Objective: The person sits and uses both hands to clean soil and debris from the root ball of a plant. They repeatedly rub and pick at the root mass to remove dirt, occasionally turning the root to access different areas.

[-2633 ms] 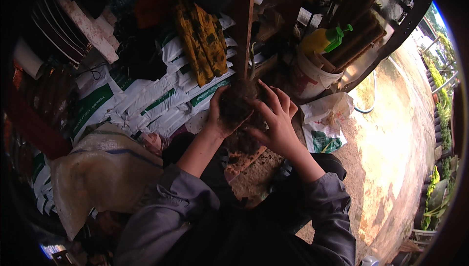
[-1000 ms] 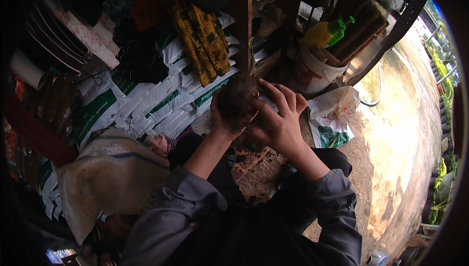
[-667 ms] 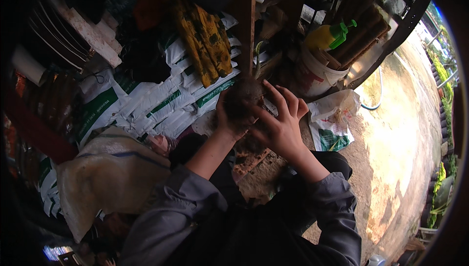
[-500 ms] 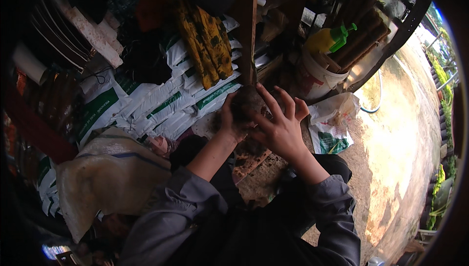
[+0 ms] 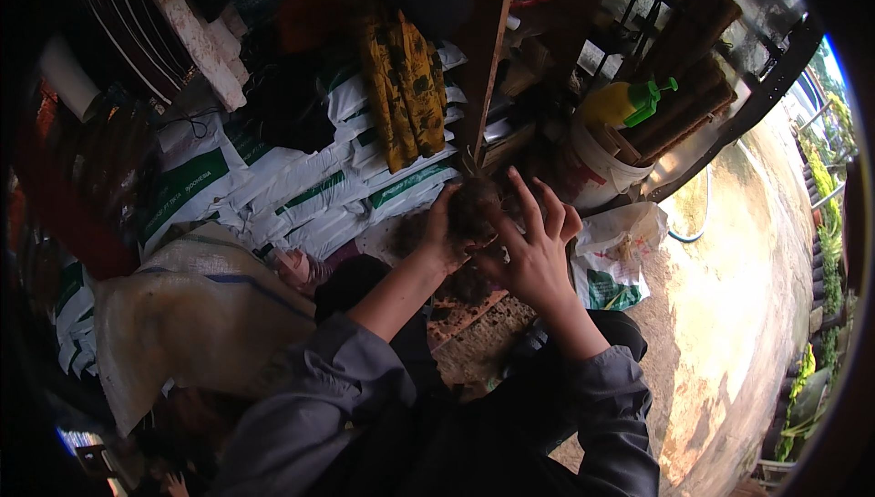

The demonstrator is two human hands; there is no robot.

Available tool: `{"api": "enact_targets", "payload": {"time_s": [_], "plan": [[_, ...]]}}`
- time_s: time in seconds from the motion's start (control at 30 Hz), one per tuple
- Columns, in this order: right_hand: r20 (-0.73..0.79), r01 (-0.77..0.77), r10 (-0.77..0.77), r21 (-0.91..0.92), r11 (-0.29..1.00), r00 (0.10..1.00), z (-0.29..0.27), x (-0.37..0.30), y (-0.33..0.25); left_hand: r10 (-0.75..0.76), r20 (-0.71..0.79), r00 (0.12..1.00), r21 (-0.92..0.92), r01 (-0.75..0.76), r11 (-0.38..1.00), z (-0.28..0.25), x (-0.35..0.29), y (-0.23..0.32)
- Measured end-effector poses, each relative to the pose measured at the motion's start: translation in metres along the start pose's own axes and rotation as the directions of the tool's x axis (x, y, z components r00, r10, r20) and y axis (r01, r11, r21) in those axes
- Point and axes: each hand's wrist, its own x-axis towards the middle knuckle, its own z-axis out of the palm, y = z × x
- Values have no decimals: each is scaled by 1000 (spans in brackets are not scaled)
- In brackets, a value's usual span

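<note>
A dark brown, rounded clump (image 5: 474,209), rough like soil or fibre, is held between my two hands above my lap. My left hand (image 5: 441,240) cups its left side, with the fingers wrapped behind it. From the right, my right hand (image 5: 540,255) presses against the clump with its thumb side. Its other fingers are raised and spread apart. A thin pale strand sticks up from the top of the clump. Below the hands lies a brown board (image 5: 460,315) with dark crumbs scattered on it.
Stacked white-and-green plastic sacks (image 5: 310,196) lie at the left, behind a cream woven sack (image 5: 210,315). A white bucket (image 5: 597,164) with a yellow-green spray bottle (image 5: 629,103) stands at the back right. A plastic bag (image 5: 620,255) lies on the sunlit ground (image 5: 720,315).
The whole view has shifted slightly. Both hands still hold the clump, my right fingers having moved a little on it. The strand at its top now shows more clearly.
</note>
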Motion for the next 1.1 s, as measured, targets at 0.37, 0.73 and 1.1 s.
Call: {"api": "enact_targets", "payload": {"time_s": [0.37,0.73,1.1], "plan": [[-14,-86,90,168,982,996,-8,8,8,69,-236,969,73,-53,996,27,0,-2],[-99,36,-36,-2,999,994,-7,9,-7,44,-226,973,164,-7,986,22,-4,-2],[-62,-23,27,63,998,998,-7,8,0,37,-287,957,290,49,956,23,-3,-3]]}}
